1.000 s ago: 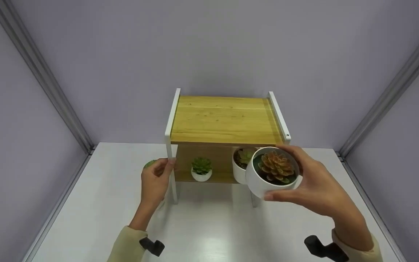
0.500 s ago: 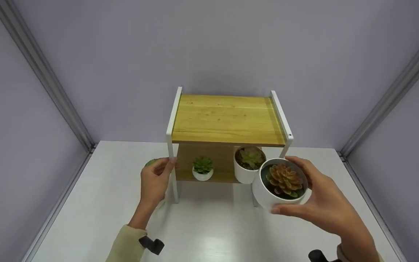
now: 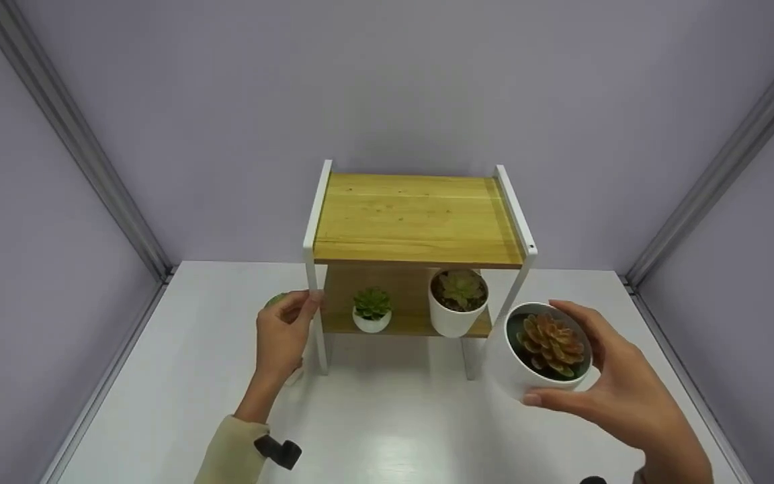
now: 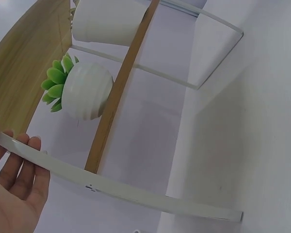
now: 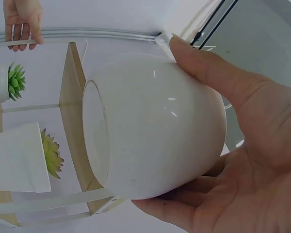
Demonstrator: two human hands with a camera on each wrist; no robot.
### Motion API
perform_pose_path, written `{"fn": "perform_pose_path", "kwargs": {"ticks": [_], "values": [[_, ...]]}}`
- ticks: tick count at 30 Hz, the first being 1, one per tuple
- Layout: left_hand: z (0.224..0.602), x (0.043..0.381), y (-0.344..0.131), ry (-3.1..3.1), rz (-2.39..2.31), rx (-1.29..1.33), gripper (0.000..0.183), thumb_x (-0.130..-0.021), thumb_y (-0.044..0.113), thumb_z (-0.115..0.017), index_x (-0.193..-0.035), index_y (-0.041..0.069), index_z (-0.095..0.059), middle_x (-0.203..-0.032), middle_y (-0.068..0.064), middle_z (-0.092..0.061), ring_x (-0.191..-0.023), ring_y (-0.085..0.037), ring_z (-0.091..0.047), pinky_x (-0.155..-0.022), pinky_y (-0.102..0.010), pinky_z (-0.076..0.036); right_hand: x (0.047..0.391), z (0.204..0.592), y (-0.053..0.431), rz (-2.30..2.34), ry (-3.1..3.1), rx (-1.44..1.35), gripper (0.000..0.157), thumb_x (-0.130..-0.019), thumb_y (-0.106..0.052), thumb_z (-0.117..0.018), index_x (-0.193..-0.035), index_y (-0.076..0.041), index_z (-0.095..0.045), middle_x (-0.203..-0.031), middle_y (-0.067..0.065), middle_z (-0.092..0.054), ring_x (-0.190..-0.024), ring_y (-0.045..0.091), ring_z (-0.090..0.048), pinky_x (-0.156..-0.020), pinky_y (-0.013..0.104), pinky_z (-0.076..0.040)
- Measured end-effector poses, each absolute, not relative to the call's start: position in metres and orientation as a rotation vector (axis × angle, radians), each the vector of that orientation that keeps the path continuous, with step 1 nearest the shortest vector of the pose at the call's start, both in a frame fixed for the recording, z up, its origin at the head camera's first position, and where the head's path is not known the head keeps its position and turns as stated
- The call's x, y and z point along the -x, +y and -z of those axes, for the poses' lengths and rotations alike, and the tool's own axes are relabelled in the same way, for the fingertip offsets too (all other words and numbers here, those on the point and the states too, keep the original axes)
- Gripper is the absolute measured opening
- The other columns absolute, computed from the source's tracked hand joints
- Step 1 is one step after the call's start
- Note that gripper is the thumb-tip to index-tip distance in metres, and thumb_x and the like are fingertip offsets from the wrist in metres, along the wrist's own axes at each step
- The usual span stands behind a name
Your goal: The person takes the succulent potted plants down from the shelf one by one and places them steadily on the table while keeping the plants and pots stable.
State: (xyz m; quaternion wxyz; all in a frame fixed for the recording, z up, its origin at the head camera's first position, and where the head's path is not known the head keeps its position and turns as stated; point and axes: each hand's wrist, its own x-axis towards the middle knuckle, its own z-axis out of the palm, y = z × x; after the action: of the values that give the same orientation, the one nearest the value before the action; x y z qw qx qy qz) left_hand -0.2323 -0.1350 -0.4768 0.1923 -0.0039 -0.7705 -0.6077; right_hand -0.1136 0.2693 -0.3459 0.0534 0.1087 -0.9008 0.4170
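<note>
Your left hand point(image 3: 283, 336) hasn't budged, still pinching the rack point(image 3: 417, 218) by its left side. Just right of it, the small plant point(image 3: 371, 316) hasn't moved either. Next over, the big plant point(image 3: 454, 316) was half hidden a second ago, now it's fully showing, cause your right hand point(image 3: 629, 396), curled partway round the orange plant point(image 3: 550, 345), has swung it out rightward.

Head view: you have soft, approx. even light; glare on the white tabletop point(image 3: 390, 420), lower shelf point(image 3: 410, 324) shaded, rear wall point(image 3: 387, 87) faintly shadowed. L wrist view: hazy, w/ a broad soft shadow; white upright point(image 4: 136, 192) looks bowed. R wrist view: you see sm. highlights on the glossy white pot point(image 5: 155, 131).
</note>
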Motion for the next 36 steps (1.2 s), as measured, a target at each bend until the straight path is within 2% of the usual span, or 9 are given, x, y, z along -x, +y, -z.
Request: {"fn": "perform_pose_path", "kwargs": {"ticks": [5,11,22,28,36], "values": [[0.476,0.232,-0.137,-2.166,1.698,-0.007,0.030,-0.100,0.037,-0.072,-0.109,0.009,-0.081,-0.100,-0.005,-0.079,-0.100,-0.021,-0.076,-0.088,-0.021,-0.056,0.113,0.348,0.274,-1.264,-2.758,-0.266,0.108,-0.067,-0.035,-0.101,-0.157,-0.031,-0.041,-0.143,-0.005,-0.057,-0.119,-0.001,-0.059,-0.095,0.007,-0.048],[0.476,0.231,-0.139,-2.169,1.699,-0.004,0.028,-0.100,0.038,-0.072,-0.108,0.013,-0.081,-0.103,-0.004,-0.079,-0.101,-0.015,-0.076,-0.089,-0.022,-0.057,0.112,0.350,0.280,-1.233,-2.764,-0.196,0.109,-0.068,-0.033,-0.101,-0.158,-0.028,-0.041,-0.144,-0.002,-0.056,-0.116,-0.003,-0.057,-0.093,0.006,-0.046],[0.477,0.232,-0.138,-2.174,1.706,-0.013,0.028,-0.100,0.038,-0.072,-0.108,0.013,-0.081,-0.105,-0.004,-0.078,-0.104,-0.015,-0.074,-0.091,-0.023,-0.058,0.111,0.357,0.291,-1.235,-2.754,-0.151,0.109,-0.069,-0.030,-0.100,-0.159,-0.025,-0.039,-0.147,-0.001,-0.052,-0.117,-0.005,-0.053,-0.091,0.005,-0.045],[0.477,0.233,-0.137,-2.160,1.754,0.018,0.034,-0.101,0.038,-0.071,-0.110,0.006,-0.080,-0.106,-0.012,-0.079,-0.105,-0.020,-0.076,-0.090,-0.023,-0.057,0.111,0.362,0.295,-1.251,-2.736,-0.145,0.108,-0.068,-0.026,-0.101,-0.158,-0.024,-0.041,-0.144,-0.002,-0.054,-0.117,-0.007,-0.054,-0.090,0.005,-0.045],[0.478,0.234,-0.136,-2.160,1.748,0.004,0.031,-0.101,0.037,-0.072,-0.109,0.009,-0.080,-0.104,-0.008,-0.079,-0.103,-0.018,-0.076,-0.090,-0.020,-0.057,0.114,0.368,0.301,-1.182,-2.817,-0.062,0.110,-0.071,-0.035,-0.100,-0.160,-0.022,-0.038,-0.151,0.006,-0.054,-0.116,-0.012,-0.050,-0.090,0.005,-0.044]]}}
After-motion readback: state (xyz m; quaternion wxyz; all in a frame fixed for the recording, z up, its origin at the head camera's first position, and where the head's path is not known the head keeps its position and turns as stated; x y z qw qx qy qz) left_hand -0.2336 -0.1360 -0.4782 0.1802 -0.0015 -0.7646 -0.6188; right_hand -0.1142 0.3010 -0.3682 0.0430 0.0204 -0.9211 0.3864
